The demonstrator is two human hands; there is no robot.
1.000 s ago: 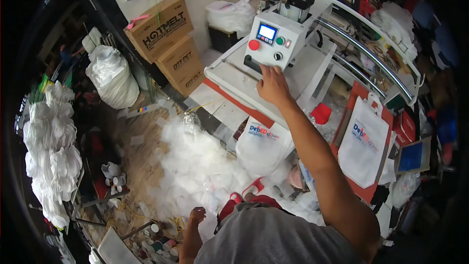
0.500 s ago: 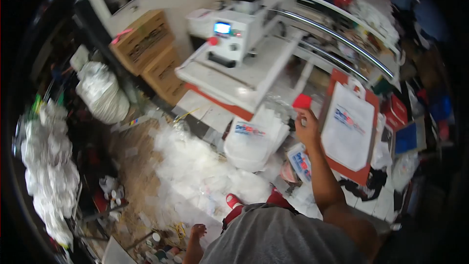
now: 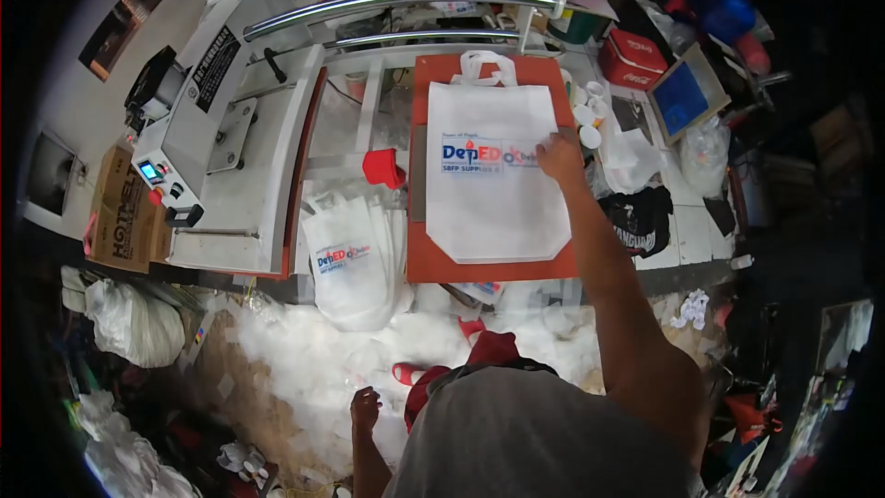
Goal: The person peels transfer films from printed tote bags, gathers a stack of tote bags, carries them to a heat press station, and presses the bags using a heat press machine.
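A white non-woven tote bag [image 3: 498,221] lies flat on the orange-red pad [image 3: 433,263], its handles toward the back. It carries a blue and red "DepED" print under a greyish, see-through transfer film [image 3: 472,155]. Over the right end of that print is my right hand [image 3: 560,160], its bent fingers closed at the film's edge; the fingertips are partly hidden. My left hand [image 3: 365,410] hangs low beside my body with its fingers curled in and nothing visible in them. A folded red cloth [image 3: 383,168] sits on the machine's frame, left of the pad.
The heat press [image 3: 180,161] with its lit display stands at left. Several printed bags [image 3: 355,263] hang over the bench front. Chrome rails [image 3: 396,2] cross the back. A red cooler [image 3: 632,59] and a blue-faced frame [image 3: 690,92] are at right. White material [image 3: 304,350] covers the floor.
My view has turned right toward the pad. My right hand has moved from beside the red cloth to the print on the bag. My left hand stays low.
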